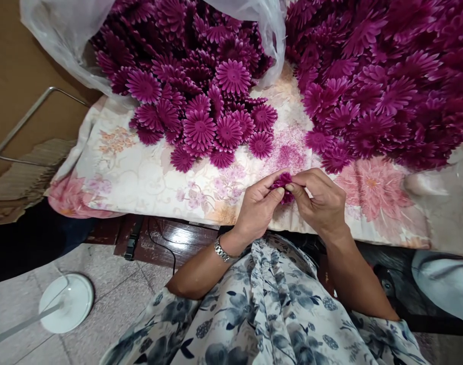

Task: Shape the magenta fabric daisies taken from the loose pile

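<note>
My left hand (258, 208) and my right hand (320, 200) meet over the near edge of a floral cloth (140, 177). Both pinch one small magenta fabric flower (282, 181) between thumbs and fingertips, which hide most of it. A metal watch (221, 251) sits on my left wrist. Beyond my hands, a spill of the same magenta flowers (212, 126) lies out of a clear plastic bag (64, 50). A second, larger heap of flowers (387, 86) covers the cloth at the right.
A dark wooden edge (166, 241) with a black cable shows under the cloth. A white round fan base (66, 302) stands on the tiled floor at lower left. Cardboard and a metal frame (26, 121) lie at left. Grey fabric (444, 284) shows at right.
</note>
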Available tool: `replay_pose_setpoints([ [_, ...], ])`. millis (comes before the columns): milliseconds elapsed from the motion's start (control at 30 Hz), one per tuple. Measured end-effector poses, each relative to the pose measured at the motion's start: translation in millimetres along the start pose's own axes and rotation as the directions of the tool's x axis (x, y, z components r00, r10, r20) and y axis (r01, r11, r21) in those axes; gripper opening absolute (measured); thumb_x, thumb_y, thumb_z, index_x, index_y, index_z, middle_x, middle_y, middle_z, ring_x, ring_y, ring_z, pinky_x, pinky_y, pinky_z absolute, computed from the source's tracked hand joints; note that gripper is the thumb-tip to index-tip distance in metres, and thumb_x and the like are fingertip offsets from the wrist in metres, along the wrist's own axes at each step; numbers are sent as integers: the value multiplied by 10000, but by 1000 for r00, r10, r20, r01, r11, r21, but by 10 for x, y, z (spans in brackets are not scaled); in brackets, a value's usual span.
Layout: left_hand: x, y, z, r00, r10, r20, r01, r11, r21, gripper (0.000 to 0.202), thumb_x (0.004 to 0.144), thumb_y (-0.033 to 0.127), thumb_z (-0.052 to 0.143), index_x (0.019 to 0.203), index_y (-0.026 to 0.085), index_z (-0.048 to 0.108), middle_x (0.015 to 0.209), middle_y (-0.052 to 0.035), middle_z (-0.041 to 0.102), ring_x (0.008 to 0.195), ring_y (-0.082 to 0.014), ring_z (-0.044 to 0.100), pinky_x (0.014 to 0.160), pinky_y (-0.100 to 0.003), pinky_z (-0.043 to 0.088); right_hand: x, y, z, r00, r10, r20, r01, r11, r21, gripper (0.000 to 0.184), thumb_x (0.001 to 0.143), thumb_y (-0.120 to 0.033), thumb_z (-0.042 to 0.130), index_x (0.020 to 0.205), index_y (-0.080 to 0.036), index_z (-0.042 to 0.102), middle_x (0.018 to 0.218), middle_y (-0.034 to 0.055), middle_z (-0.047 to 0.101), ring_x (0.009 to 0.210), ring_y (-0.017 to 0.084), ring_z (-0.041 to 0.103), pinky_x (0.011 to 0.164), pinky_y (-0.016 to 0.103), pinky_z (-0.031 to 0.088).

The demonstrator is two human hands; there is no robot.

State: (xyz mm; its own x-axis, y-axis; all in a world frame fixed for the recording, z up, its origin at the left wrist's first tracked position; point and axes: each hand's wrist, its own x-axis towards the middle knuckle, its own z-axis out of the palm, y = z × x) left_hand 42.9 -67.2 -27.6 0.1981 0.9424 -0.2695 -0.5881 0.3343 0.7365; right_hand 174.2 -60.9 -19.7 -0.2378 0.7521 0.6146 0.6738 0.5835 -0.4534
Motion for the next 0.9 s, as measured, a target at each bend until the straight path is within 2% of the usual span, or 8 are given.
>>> replay_pose_setpoints([
  [133,2,-10,9,1000,11,1,-11,999,39,287,678,288,735,949,194,732,915,-28,737,851,-136,647,851,-260,474,-10,-9,19,998,-7,-54,-1,990,-144,63,826,-117,570,793,-171,573,651,13,609,631,119,552,607,237,456],
  [267,7,53,-6,999,12,-35,-11,999,35,293,663,276,744,938,179,733,880,-39,742,831,-151,665,841,-280,485,-7,275,-174,986,-23,-167,-55,892,-448,105,846,-164,544,749,-175,581,616,19,580,597,131,518,555,259,391],
  [400,31,124,-29,999,-25,-44,24,1000,-15,307,659,255,745,955,180,720,870,-34,738,783,-136,663,802,-276,499,15,501,-406,981,70,-180,-170,758,-630,200,856,-318,551,937,-176,666,911,130,670,830,217,584,719,352,417],
  [500,43,135,-18,998,-38,-40,36,999,-33,288,674,232,731,957,182,718,852,-21,731,766,-106,642,772,-228,488,53,346,-343,995,32,-97,-76,870,-488,300,821,-357,606,1058,-174,635,989,125,666,915,226,586,794,373,437],
  [567,38,128,-4,998,-52,-18,51,998,-35,288,691,230,716,975,183,715,845,-16,723,734,-86,618,734,-199,475,77,176,-208,1000,-5,26,12,962,-272,250,825,-346,607,1005,-172,620,876,80,668,834,190,586,742,334,458],
  [633,23,119,5,997,-80,10,81,996,-42,300,696,235,713,991,181,712,836,-16,716,698,-76,596,695,-188,464,90,60,-80,994,-39,107,52,991,-125,155,841,-316,588,902,-174,606,783,52,656,756,167,577,693,310,460],
  [733,3,96,2,997,-80,9,81,996,-41,323,669,228,740,988,184,714,868,-19,718,747,-85,603,758,-203,466,81,20,13,993,-81,83,90,990,-110,74,850,-253,575,843,-181,593,735,34,651,701,154,572,672,302,459],
  [900,11,23,-20,999,35,-18,-34,999,41,286,685,244,733,968,208,726,961,-21,724,969,-132,616,931,-239,424,46,0,46,993,-115,13,116,974,-196,40,844,-168,567,862,-168,603,707,33,659,667,142,572,657,284,463],
])
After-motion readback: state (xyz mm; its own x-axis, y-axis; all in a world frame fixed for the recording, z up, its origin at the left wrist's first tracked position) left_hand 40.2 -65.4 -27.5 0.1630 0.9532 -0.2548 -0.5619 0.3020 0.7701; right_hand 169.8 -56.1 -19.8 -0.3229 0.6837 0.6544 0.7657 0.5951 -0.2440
